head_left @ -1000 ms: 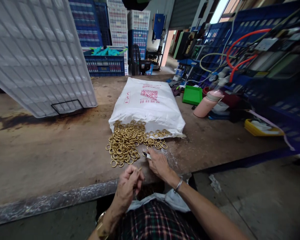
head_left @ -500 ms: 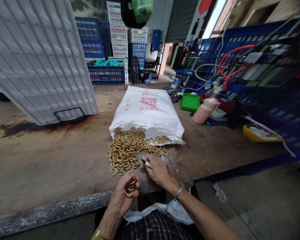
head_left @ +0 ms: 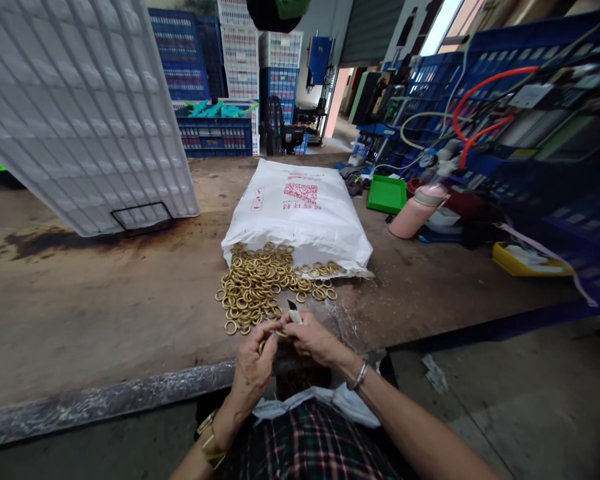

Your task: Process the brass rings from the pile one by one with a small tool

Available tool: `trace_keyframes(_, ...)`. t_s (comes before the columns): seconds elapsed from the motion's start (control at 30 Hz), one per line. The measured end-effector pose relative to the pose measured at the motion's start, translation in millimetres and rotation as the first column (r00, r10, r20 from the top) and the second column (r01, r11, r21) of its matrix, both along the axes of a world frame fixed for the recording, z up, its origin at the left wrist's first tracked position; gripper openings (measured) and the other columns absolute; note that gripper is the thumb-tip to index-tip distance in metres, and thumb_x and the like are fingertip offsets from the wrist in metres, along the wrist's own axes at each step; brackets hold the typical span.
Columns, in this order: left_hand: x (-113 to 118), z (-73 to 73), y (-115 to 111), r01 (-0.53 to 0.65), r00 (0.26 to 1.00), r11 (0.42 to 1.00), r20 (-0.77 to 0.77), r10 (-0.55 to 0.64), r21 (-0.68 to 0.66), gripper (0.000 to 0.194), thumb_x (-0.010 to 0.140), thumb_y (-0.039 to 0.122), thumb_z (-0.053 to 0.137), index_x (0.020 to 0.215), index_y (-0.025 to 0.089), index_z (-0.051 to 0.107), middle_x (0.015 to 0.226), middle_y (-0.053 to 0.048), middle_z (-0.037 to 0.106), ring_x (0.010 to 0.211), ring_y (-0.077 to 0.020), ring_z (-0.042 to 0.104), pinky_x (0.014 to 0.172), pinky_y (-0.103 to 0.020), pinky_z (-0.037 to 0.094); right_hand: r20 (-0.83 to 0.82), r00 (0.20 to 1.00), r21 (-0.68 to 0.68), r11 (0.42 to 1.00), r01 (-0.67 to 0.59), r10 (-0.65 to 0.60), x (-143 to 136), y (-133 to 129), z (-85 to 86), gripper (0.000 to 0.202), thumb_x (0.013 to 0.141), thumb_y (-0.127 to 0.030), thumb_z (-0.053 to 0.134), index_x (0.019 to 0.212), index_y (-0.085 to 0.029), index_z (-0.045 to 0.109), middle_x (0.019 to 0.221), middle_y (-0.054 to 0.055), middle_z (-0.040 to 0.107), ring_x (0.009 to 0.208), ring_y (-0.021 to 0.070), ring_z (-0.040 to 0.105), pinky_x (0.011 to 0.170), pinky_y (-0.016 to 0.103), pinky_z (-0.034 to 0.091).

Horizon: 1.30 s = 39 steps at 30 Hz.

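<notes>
My left hand is closed around brass rings, just in front of the table's near edge. My right hand meets it at the fingertips and grips a small knife with a white handle and a dark blade pointing up and away. One ring shows between the two hands. Beyond them lies a heap of brass rings, spilling from the near end of a white sack with red print.
A ribbed white panel stands on the table at the left. At the right are a green tray, a pink bottle, a yellow tray and hoses. Stacked crates stand behind.
My hands have come together at the fingertips. My left hand moved up and right, and the knife in my right hand now points more upward. The view has shifted slightly.
</notes>
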State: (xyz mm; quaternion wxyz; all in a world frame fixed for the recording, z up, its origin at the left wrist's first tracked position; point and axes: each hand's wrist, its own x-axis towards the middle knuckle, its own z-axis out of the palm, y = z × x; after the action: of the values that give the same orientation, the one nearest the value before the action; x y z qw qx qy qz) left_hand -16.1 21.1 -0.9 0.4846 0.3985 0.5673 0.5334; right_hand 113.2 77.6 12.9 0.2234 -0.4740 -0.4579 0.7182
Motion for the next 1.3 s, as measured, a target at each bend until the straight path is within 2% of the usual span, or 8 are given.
trace_keyframes(0.17, -2, 4.0, 0, 0.092, 0.987, 0.991, -0.137, -0.078, 0.098, 0.017, 0.076, 0.031, 0.056, 0.078, 0.018, 0.066, 0.063, -0.001, 0.063, 0.06, -0.0144, 0.055, 0.059, -0.024, 0.041, -0.002, 1.0, -0.048, 0.999, -0.024, 0.024, -2, -6, 1.9, 0.018, 0.071, -0.037, 0.051, 0.077, -0.02, 0.046, 0.054, -0.01, 0.042, 0.034, 0.0022, 0.02, 0.036, 0.019, 0.012)
trace_keyframes(0.27, -4, 3.5, 0, 0.075, 0.988, 0.995, -0.139, -0.065, 0.072, 0.017, 0.076, 0.032, 0.055, 0.072, 0.018, 0.064, 0.059, 0.001, 0.059, 0.059, -0.0141, 0.053, 0.058, -0.023, 0.04, 0.137, 0.99, 0.2, 0.978, -0.05, 0.023, -2, -6, 1.6, 0.028, 0.078, -0.043, 0.045, 0.066, -0.018, 0.047, 0.052, -0.008, 0.04, 0.041, 0.0049, 0.028, 0.041, 0.02, 0.02)
trace_keyframes(0.4, -5, -1.6, -2, 0.043, 0.992, 0.999, -0.119, -0.039, 0.03, 0.018, 0.075, 0.034, 0.057, 0.072, 0.017, 0.062, 0.055, 0.003, 0.052, 0.051, -0.0105, 0.046, 0.05, -0.021, 0.036, 0.273, 0.962, 0.498, 0.858, -0.129, -0.014, -5, -6, 0.4, 0.026, 0.078, -0.036, 0.047, 0.06, -0.018, 0.044, 0.056, -0.006, 0.039, 0.054, 0.0078, 0.034, 0.05, 0.021, 0.026)
trace_keyframes(0.63, -5, -2.2, -5, 0.184, 0.961, 0.964, 0.243, -0.135, -0.191, 0.032, 0.075, 0.05, 0.057, 0.075, 0.018, 0.052, 0.052, 0.007, 0.046, 0.037, -0.0044, 0.034, 0.035, -0.016, 0.024, 0.263, 0.965, 0.468, 0.873, -0.136, 0.009, -7, -8, -2.3, 0.023, 0.079, -0.032, 0.045, 0.061, -0.018, 0.042, 0.057, -0.006, 0.039, 0.054, 0.0082, 0.034, 0.05, 0.021, 0.027)
trace_keyframes(0.8, -3, -1.7, -6, 0.196, 0.916, 0.968, 0.382, -0.123, -0.157, 0.033, 0.073, 0.049, 0.06, 0.073, 0.018, 0.049, 0.055, 0.008, 0.046, 0.038, -0.0032, 0.035, 0.034, -0.014, 0.025, 0.242, 0.97, 0.489, 0.865, -0.112, -0.011, -3, -6, -4.3, 0.024, 0.085, -0.03, 0.038, 0.068, -0.017, 0.049, 0.062, -0.003, 0.051, 0.059, 0.0101, 0.045, 0.056, 0.021, 0.034)
trace_keyframes(0.87, -2, -2.2, -6, 0.162, 0.929, 0.973, 0.359, -0.093, -0.166, 0.034, 0.073, 0.05, 0.061, 0.075, 0.018, 0.049, 0.055, 0.008, 0.047, 0.038, -0.0034, 0.036, 0.034, -0.014, 0.025, 0.33, 0.942, 0.559, 0.815, -0.15, -0.052, 0, -6, -4.5, 0.021, 0.085, -0.026, 0.038, 0.07, -0.018, 0.05, 0.063, -0.002, 0.052, 0.059, 0.0106, 0.045, 0.057, 0.021, 0.034)
trace_keyframes(1.07, -2, -2.5, -4, 0.117, 0.967, 0.978, 0.246, -0.072, -0.175, 0.036, 0.072, 0.053, 0.058, 0.074, 0.019, 0.048, 0.055, 0.007, 0.047, 0.04, -0.0041, 0.039, 0.035, -0.014, 0.028, 0.582, 0.813, 0.643, 0.593, -0.485, 0.035, 4, -15, -4.5, 0.013, 0.076, -0.01, 0.042, 0.076, -0.018, 0.053, 0.067, 0.001, 0.056, 0.058, 0.0113, 0.044, 0.058, 0.022, 0.03)
trace_keyframes(1.3, -1, 4.4, -5, 0.08, 0.988, 0.977, 0.145, -0.051, -0.199, 0.037, 0.071, 0.055, 0.055, 0.073, 0.019, 0.046, 0.053, 0.008, 0.047, 0.038, -0.0045, 0.038, 0.035, -0.014, 0.027, 0.739, 0.674, 0.573, 0.525, -0.629, 0.001, 0, -15, -3.2, 0.019, 0.072, -0.009, 0.042, 0.085, -0.015, 0.055, 0.074, 0.005, 0.062, 0.063, 0.0141, 0.049, 0.059, 0.025, 0.028)
